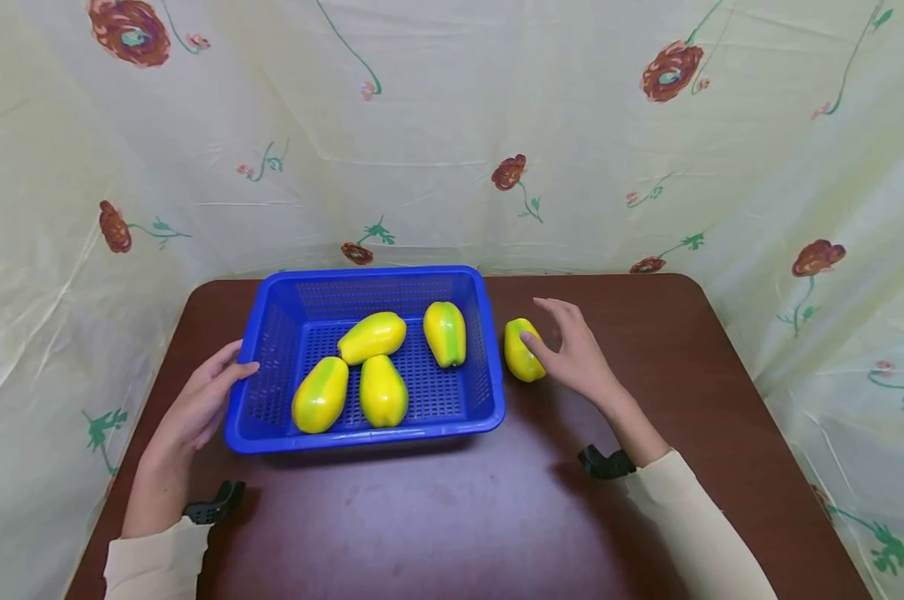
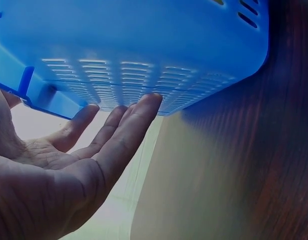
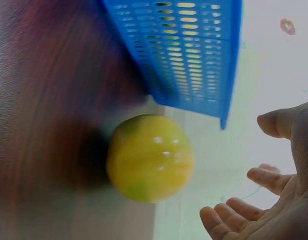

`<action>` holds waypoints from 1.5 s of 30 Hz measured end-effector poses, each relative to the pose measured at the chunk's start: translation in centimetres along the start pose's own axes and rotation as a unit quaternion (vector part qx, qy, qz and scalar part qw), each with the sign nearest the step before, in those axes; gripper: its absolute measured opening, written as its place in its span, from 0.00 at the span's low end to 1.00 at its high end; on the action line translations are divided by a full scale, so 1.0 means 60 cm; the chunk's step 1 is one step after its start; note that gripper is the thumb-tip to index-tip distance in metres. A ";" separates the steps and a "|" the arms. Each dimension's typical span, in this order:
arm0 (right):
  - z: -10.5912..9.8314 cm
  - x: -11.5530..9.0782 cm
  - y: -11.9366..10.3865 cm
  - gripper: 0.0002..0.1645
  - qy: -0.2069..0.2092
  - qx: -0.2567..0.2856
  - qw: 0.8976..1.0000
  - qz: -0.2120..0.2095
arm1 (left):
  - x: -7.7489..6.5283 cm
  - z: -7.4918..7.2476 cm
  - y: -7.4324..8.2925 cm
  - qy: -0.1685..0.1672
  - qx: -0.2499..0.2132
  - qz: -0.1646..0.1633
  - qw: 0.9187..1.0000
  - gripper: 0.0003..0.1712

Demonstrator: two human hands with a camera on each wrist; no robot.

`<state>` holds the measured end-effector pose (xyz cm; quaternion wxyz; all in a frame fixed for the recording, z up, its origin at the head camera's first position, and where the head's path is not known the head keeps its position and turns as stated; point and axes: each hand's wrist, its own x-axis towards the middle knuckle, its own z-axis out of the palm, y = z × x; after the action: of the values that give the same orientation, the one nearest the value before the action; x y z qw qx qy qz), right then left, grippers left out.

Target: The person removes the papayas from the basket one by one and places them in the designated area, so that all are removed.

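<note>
A blue plastic basket (image 1: 362, 439) with slotted walls stands on the table and holds several yellow-green papayas (image 1: 383, 392). My left hand (image 1: 204, 400) grips its left side, thumb over the rim and the other fingers along the outer wall; the left wrist view shows those fingers (image 2: 126, 132) fairly straight against the slots. Just right of the basket, one more papaya (image 1: 522, 354) lies on the table. Over its right side hovers my right hand (image 1: 582, 354), fingers spread and holding nothing. A gap between that hand and the papaya (image 3: 149, 158) shows in the right wrist view.
The dark brown table (image 1: 422, 525) has rounded far corners, and the basket sits near its back edge. A pale floral curtain (image 1: 437, 125) hangs behind and along both sides. Each wrist wears a black band (image 1: 605, 462).
</note>
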<state>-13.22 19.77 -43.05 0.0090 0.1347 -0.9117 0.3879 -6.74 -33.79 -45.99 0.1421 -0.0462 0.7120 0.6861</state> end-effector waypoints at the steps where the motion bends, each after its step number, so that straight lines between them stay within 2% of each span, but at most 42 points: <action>1: -0.002 0.000 -0.005 0.37 0.001 0.003 1.000 -0.004 | -0.002 -0.001 -0.001 -0.001 -0.003 0.000 1.000 0.32; 9: -0.013 0.003 -0.044 0.36 -0.008 0.022 1.000 -0.013 | -0.010 -0.012 0.004 -0.012 -0.005 0.018 1.000 0.37; 17: -0.014 0.020 -0.072 0.35 -0.015 0.028 0.999 -0.040 | -0.006 -0.014 0.006 -0.014 -0.018 0.025 0.999 0.34; 29: 0.009 0.046 -0.100 0.34 -0.051 0.038 0.996 -0.067 | -0.002 0.001 -0.002 -0.015 -0.027 -0.004 1.000 0.36; 37: 0.027 0.059 -0.120 0.34 -0.106 0.002 0.992 -0.065 | -0.006 0.001 -0.007 -0.007 -0.005 -0.005 1.000 0.38; 45: 0.039 0.077 -0.136 0.35 -0.133 -0.033 0.988 -0.066 | 0.001 0.001 -0.003 -0.008 0.004 -0.011 1.000 0.40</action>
<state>-15.42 11.61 -38.36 -0.0825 0.2444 -0.9062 0.3350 -6.77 -33.74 -46.21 0.1555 -0.0477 0.7127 0.6824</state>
